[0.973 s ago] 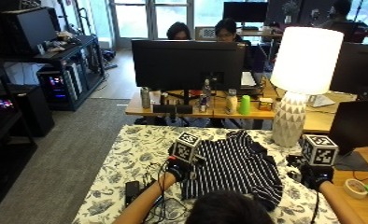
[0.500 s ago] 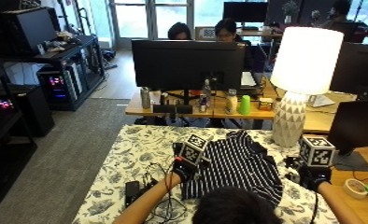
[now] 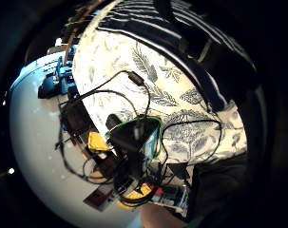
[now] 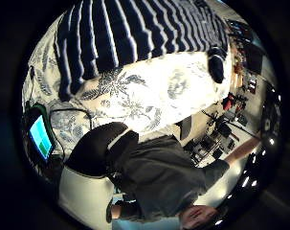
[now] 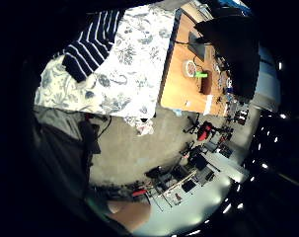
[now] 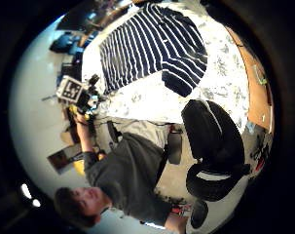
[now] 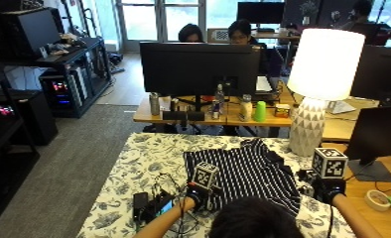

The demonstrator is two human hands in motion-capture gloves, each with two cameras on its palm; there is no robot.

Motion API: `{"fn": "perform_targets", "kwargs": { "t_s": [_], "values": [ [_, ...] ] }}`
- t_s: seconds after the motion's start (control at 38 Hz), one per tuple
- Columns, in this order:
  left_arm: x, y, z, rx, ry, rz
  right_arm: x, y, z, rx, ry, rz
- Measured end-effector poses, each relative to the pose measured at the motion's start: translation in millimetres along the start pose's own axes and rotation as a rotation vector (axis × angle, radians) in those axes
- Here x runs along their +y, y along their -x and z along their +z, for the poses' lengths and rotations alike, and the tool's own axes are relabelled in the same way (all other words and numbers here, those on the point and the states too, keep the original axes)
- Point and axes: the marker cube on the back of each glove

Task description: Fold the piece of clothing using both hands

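Observation:
A navy shirt with white stripes (image 7: 245, 173) lies spread flat on the floral tablecloth (image 7: 149, 158); it also shows in the right thumb side view (image 6: 152, 44). My left hand (image 7: 197, 195) hovers at the shirt's near left corner with its fingers relaxed, holding nothing. My right hand (image 7: 327, 189) is beside the shirt's near right edge, off the cloth, with nothing in it. The left palm looks across the shirt's hem (image 4: 135, 33) toward the table's near edge. One dark cuff (image 6: 178, 85) points at that edge.
A small device with a lit screen (image 7: 163, 207) and tangled cables lie left of my left hand. A white lamp (image 7: 317, 99) stands at the far right corner. A wooden desk (image 7: 374, 178) with a tape roll (image 7: 379, 198) adjoins on the right.
Both hands have drawn back toward the near edge of the table. The left went from the shirt's left side to its near corner. The shirt has not moved.

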Motion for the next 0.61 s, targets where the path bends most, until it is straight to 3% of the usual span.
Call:
{"fn": "perform_targets", "kwargs": {
  "t_s": [0.11, 0.21, 0.37, 0.61],
  "values": [
    [-8, 1, 17, 0.017, 0.049, -0.018, -8, -5, 7, 0.002, 0.005, 0.001],
    [27, -7, 14, 0.033, 0.079, -0.086, -9, -3, 12, 0.000, 0.023, -0.006],
    [27, -6, 10, -0.012, -0.013, -0.131, -15, 3, 24, -0.025, 0.064, -0.049],
    [18, -7, 2, 0.007, -0.085, -0.090, -56, 9, 66, -0.035, 0.135, -0.073]
  ]
}}
